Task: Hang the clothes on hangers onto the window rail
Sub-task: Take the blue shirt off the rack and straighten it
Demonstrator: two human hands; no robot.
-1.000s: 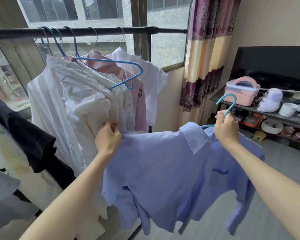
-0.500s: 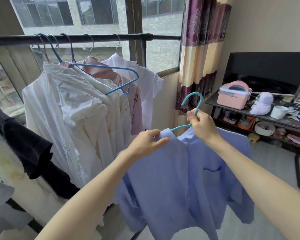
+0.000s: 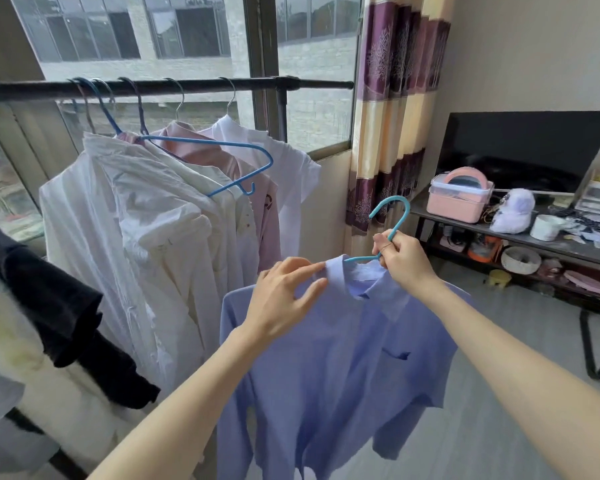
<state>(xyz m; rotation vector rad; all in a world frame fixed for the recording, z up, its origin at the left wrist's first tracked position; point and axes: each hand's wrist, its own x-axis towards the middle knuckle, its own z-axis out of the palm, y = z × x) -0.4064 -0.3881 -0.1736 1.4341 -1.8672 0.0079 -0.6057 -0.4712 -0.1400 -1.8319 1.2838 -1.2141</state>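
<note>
Head view, right hand (image 3: 404, 258) grips hanger (image 3: 394, 216), shirt (image 3: 329, 358) below

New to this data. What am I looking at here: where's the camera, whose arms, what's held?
There is no robot here: the two bare arms belong to a person, and the single wide-angle camera sits on their head, looking forward and down. That is why straight lines bend near the edges.

The right hand grips the neck of a teal hanger that carries a blue shirt. The left hand touches the shirt's collar with its fingers, as if straightening it.

The black rail across the window already holds several hangers with white and pink shirts, plus one bare blue hanger. The blue shirt is not on the rail yet.

To the right stand a curtain and a shelf with a pink box.
</note>
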